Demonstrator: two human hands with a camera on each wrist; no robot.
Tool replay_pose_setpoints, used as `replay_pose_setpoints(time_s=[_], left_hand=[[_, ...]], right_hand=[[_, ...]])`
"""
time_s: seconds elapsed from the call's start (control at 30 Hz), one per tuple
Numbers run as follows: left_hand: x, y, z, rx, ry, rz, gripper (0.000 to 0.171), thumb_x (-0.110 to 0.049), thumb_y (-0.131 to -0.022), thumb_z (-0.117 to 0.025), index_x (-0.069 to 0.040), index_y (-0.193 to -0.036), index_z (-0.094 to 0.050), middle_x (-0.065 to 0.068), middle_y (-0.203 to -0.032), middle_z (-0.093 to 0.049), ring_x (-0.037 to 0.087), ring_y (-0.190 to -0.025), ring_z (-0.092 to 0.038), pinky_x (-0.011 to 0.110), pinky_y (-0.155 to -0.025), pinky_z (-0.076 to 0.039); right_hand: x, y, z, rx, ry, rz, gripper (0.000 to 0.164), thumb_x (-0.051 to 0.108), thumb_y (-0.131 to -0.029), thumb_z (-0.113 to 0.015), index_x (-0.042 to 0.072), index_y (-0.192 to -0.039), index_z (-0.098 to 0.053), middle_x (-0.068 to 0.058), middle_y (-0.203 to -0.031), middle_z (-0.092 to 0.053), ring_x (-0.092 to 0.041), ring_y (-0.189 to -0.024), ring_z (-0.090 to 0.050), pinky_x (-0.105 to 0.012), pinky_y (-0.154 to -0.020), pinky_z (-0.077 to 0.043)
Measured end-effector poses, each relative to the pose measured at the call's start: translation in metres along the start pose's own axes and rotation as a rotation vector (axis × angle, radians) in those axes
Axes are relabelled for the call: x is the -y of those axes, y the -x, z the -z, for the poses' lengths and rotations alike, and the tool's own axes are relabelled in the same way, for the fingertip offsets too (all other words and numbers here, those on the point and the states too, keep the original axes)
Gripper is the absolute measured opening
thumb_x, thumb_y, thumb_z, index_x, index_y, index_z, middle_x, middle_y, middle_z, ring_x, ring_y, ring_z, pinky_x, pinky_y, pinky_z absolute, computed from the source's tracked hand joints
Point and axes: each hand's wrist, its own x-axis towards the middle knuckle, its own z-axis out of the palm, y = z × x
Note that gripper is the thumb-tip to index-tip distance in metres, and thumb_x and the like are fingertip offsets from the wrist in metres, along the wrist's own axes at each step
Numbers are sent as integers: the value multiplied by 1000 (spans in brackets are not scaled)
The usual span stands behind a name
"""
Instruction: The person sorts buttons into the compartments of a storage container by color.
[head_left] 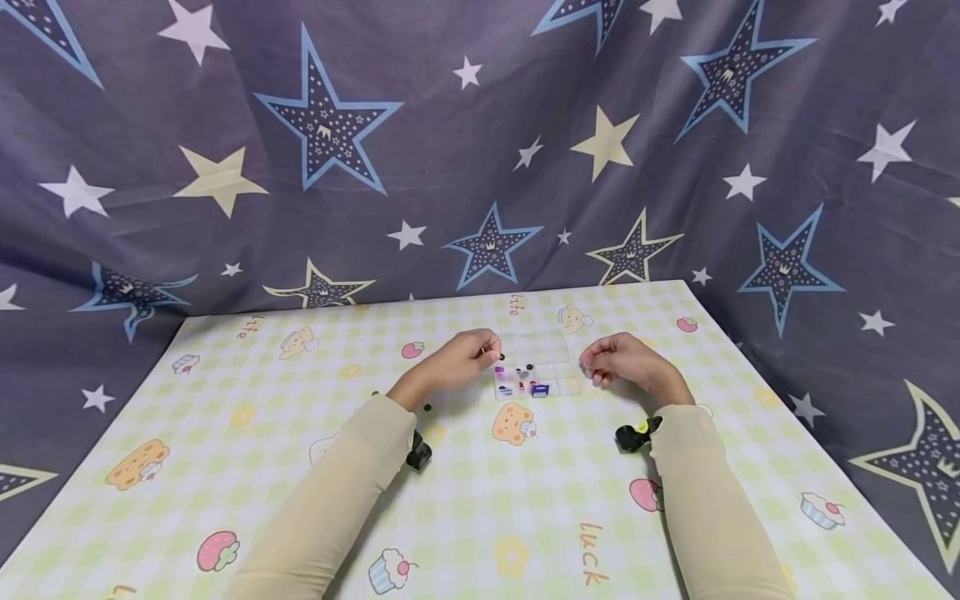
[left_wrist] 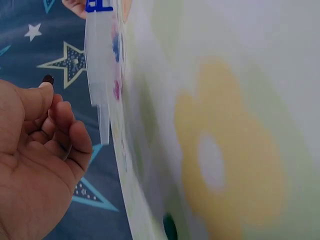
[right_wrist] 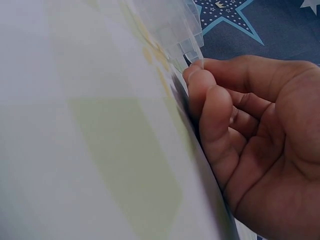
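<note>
A clear plastic compartment box [head_left: 567, 385] stands on the table with its transparent lid [head_left: 536, 343] raised on the far side. Small purple, black, red and blue pieces lie in its left compartments, and a blue tag [head_left: 540, 390] shows at its front. My left hand [head_left: 467, 354] is at the box's left, pinching a small dark bead-like piece [left_wrist: 48, 79] between thumb and index finger. At the right side, my right hand [head_left: 621, 360] has its thumb and fingertips pinched at a clear plastic edge [right_wrist: 199, 52] of the box; whether lid or base cannot be told.
Two small dark green pieces lie on the checked tablecloth [head_left: 510, 500] left of the box; the nearer green piece [head_left: 427, 407] is close to the left wrist. A star-patterned curtain [head_left: 420, 150] hangs behind the table. Black wrist cameras sit below both hands.
</note>
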Motion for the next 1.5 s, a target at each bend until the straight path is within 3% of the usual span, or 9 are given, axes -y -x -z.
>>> replay_pose_setpoints(time_s=[0.47,0.67,0.87,1.07,1.17,1.3,1.37,1.43,1.5], left_hand=[[-19,-26,-23,1,-29,8,9,-9,-107,-52,-7,-100,-57,4,-96,-58,17,-87,-53,30,-82,-47],[-21,-29,-26,7,-67,76,10,-10,-106,-52,-8,-99,-59,3,-93,-60,16,-83,-54,30,-79,-47],[-23,-25,-22,-13,-112,101,11,-9,-105,-56,-8,-97,-64,2,-93,-64,16,-86,-58,32,-85,-50],[-17,-9,-3,-7,-131,80,11,-9,-104,-59,-7,-96,-67,1,-93,-66,15,-89,-61,34,-87,-52],[-8,4,11,16,-154,58,12,-9,-103,-60,-8,-94,-67,0,-91,-66,15,-86,-60,33,-84,-50],[8,24,26,66,-172,85,11,-11,-102,-62,-11,-92,-68,-1,-87,-66,14,-76,-54,34,-78,-47],[15,35,32,100,-179,109,9,-13,-101,-65,-12,-93,-69,-3,-86,-66,13,-74,-53,38,-84,-45],[21,45,37,134,-183,122,6,-14,-100,-67,-12,-94,-70,-4,-85,-67,12,-74,-55,44,-99,-41],[26,54,42,163,-181,121,5,-15,-99,-69,-13,-95,-70,-5,-84,-67,11,-75,-57,53,-115,-29]], right_hand=[[3,3,0,8,-7,-1,22,6,-101,-60,-11,-114,-65,-13,-87,-68,-15,-70,-63,-27,-64,-54],[3,5,0,8,-5,-3,22,7,-102,-61,-11,-115,-65,-13,-88,-68,-15,-70,-63,-27,-64,-54],[3,5,0,9,-5,-1,22,6,-101,-60,-11,-115,-65,-14,-88,-68,-15,-70,-63,-27,-64,-54],[4,3,1,3,-8,0,21,4,-101,-59,-12,-114,-64,-13,-86,-67,-14,-69,-63,-26,-63,-54],[5,2,2,-6,-14,-5,20,2,-101,-58,-12,-113,-64,-12,-85,-67,-14,-68,-63,-26,-62,-53],[5,3,1,4,-23,-10,20,2,-101,-58,-12,-113,-64,-12,-85,-67,-14,-69,-63,-26,-63,-54],[5,3,1,6,-26,-12,20,2,-101,-58,-12,-113,-64,-12,-85,-67,-15,-69,-63,-26,-63,-54],[5,3,0,7,-23,-9,20,3,-101,-58,-12,-113,-64,-13,-85,-67,-15,-69,-63,-26,-63,-54],[4,2,0,6,-24,-9,20,3,-102,-58,-12,-114,-65,-13,-85,-67,-15,-69,-63,-26,-63,-54]])
